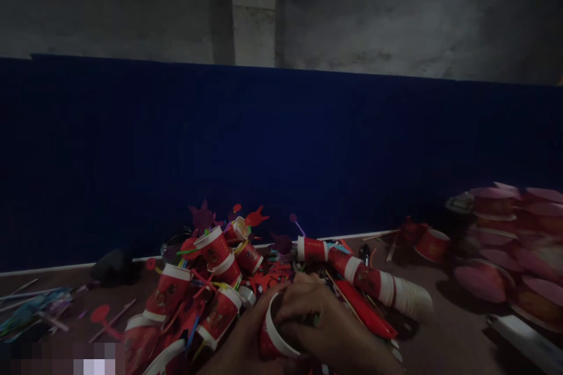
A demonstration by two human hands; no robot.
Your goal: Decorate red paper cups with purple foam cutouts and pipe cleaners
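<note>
Low in the middle, my left hand [248,340] is wrapped round a red paper cup [268,337] with a white rim, its mouth tipped toward the right. My right hand [319,316] reaches over that rim with fingers bent into the mouth. A small green bit shows by its fingers; whatever they pinch inside is hidden. Left of my hands lies a heap of similar red cups [220,313] mixed with coloured sticks and red and purple cut-out shapes [202,217]. Just beyond my right hand, a row of nested cups [373,281] lies on its side.
Blurred stacks of red and pink cups [505,246] fill the right side. A long red packet [367,310] lies by my right hand. Loose sticks and blue wrappings [39,307] are at the left. A blue panel [281,146] closes off the back.
</note>
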